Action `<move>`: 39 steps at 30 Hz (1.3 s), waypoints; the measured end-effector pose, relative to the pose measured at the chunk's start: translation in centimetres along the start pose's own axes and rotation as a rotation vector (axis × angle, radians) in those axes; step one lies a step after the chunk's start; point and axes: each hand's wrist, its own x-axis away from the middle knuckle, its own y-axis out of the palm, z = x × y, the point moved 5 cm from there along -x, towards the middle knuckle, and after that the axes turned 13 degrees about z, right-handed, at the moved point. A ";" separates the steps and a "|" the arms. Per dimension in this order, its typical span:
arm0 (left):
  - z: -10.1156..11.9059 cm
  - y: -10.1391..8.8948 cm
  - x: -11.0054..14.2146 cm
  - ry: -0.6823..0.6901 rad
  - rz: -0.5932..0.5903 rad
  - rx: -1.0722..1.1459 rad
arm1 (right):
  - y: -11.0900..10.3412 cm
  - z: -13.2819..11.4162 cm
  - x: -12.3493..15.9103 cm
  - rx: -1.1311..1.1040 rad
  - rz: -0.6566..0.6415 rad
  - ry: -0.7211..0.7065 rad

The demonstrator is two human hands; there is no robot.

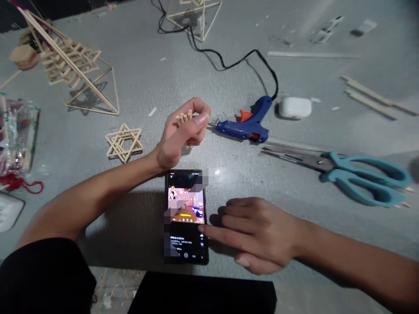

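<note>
My left hand [185, 128] is closed around several short wooden sticks [184, 117], whose ends poke out above the thumb. Below it a smartphone [186, 229] lies face up, its screen lit and partly blurred out. The index fingertip of my right hand [255, 233] is at the phone's right edge; the other fingers are loosely bent and apart, holding nothing. Just right of my left hand lies a blue glue gun [244, 126] with an orange trigger, its nozzle towards the fingers. A star made of wooden sticks [124, 143] lies left of my left wrist.
Teal-handled scissors [334, 168] and a white earphone case [295, 107] lie to the right. A black cord [225, 65] runs backwards from the glue gun. Loose sticks [373, 93], a stick structure [85, 83], plastic-wrapped sticks [19, 135] and a white power strip [9, 211] surround the work area.
</note>
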 end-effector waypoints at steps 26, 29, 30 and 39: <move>-0.2 -0.1 0.5 0.046 0.019 -0.141 | 0.0 -0.1 -0.1 0.008 -0.001 0.003; -0.1 -0.1 0.5 0.043 0.020 -0.145 | 0.0 0.0 -0.2 0.009 0.010 0.007; -0.1 0.0 0.5 0.043 0.023 -0.150 | 0.0 0.0 -0.2 0.010 0.013 0.008; -0.1 0.0 0.6 0.077 0.008 -0.134 | 0.0 -0.1 -0.3 0.010 0.008 0.003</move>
